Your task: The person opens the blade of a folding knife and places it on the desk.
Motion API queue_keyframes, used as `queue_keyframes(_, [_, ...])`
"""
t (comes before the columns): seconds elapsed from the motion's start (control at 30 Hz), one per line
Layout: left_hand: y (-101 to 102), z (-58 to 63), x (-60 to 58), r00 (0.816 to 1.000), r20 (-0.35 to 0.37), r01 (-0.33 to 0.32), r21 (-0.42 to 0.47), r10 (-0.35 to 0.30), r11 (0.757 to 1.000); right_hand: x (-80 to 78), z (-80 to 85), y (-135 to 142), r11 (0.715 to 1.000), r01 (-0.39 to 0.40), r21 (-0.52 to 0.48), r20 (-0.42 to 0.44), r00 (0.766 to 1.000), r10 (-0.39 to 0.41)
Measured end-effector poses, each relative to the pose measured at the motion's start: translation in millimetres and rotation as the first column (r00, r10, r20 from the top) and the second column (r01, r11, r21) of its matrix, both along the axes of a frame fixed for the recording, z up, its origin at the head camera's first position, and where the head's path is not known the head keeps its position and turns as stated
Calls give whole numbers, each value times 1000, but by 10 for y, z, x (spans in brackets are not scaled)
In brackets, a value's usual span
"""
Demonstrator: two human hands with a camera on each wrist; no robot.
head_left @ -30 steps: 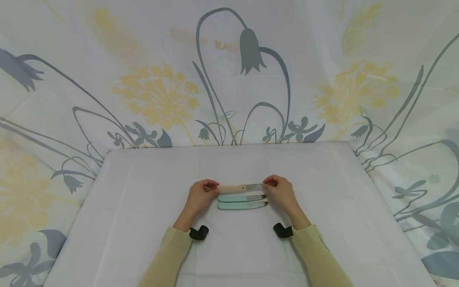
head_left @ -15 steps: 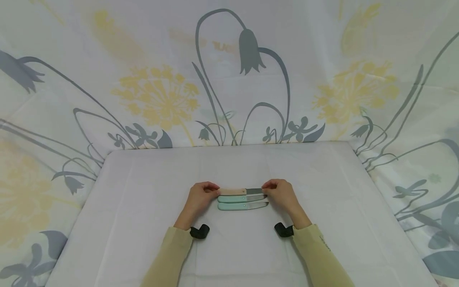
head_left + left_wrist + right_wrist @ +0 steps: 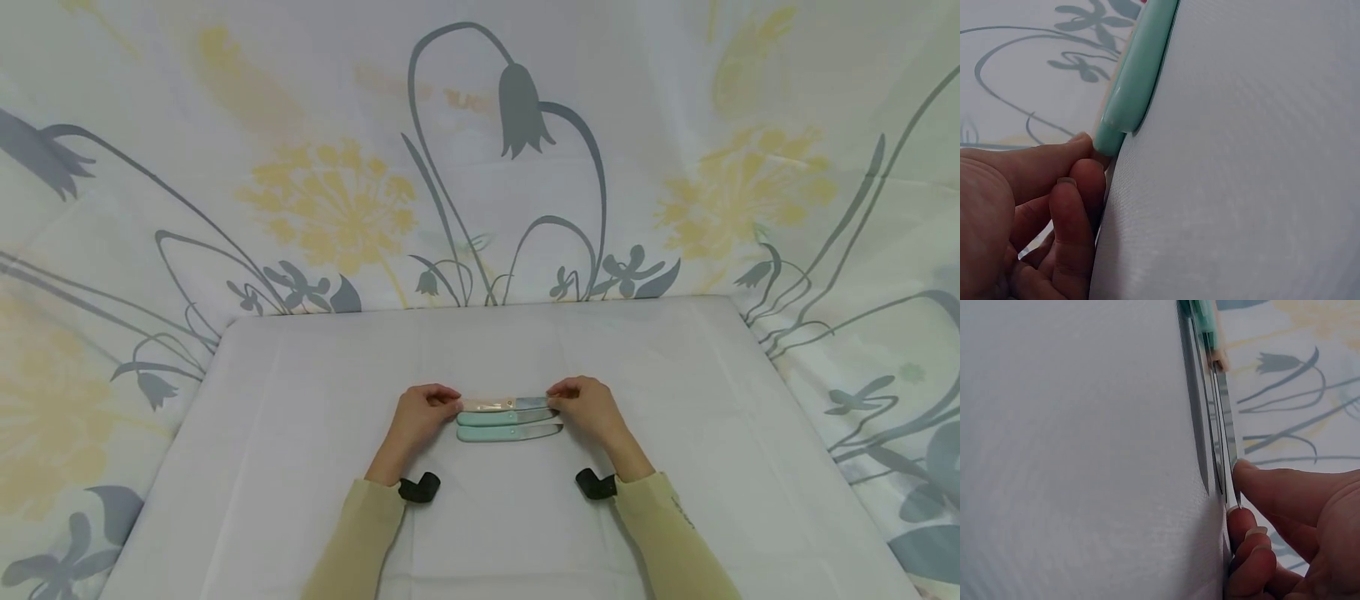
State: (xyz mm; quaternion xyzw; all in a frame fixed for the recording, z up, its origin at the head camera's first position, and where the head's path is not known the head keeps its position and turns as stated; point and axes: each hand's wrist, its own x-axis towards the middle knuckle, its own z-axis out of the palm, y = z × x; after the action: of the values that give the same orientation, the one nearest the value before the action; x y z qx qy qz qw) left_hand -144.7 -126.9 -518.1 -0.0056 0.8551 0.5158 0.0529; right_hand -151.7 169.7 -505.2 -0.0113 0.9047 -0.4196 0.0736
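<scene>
A knife with a beige handle [image 3: 486, 406] lies crosswise at the far side of two knives with mint-green handles. My left hand [image 3: 422, 414] pinches the end of the beige handle between thumb and fingers. At the blade's tip, my right hand [image 3: 590, 408] pinches the same knife. The middle green knife [image 3: 487, 418] lies close against the beige one, and the nearest green knife [image 3: 487, 434] is parallel, a narrow gap away. In the left wrist view the green handle [image 3: 1141, 75] mostly hides the beige one. Blades [image 3: 1216, 425] run down to the fingers in the right wrist view.
A white cloth covers the table [image 3: 495, 525]. Behind it and at both sides hangs a curtain [image 3: 480, 192] with grey and yellow flower prints. Black wrist cameras [image 3: 420, 487] sit at the sleeve cuffs.
Both hands have brought the beige-handled knife down toward the two green ones, closing the gap. Its blade has turned, and the handle now shows a glint. The green knives have stayed nearly in place.
</scene>
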Motion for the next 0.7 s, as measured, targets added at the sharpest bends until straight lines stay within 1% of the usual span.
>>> queue_keyframes(0.13, [0,-7,1,1000,-8,4,-2,-4,1000,15,20,10,1000,-3,-1,1,1000,3])
queue_keyframes(0.23, [-16,-4,0,1000,-4,7,9,-7,1000,15,41,26,1000,0,-21,2,1000,0])
queue_keyframes(0.4, [-56,17,-13,1000,14,7,39,-7,999,0,51,72,994,26,-109,30,999,-22])
queue_keyframes(0.5, [-77,30,-16,1000,19,-4,42,4,999,-5,57,93,980,57,-190,74,996,-43])
queue_keyframes(0.57, [-93,43,-15,1000,12,-21,45,20,999,-3,72,105,969,61,-239,94,995,-40])
queue_keyframes(0.7, [-137,108,-1,999,-17,-46,68,48,997,18,102,139,936,75,-343,121,992,-35])
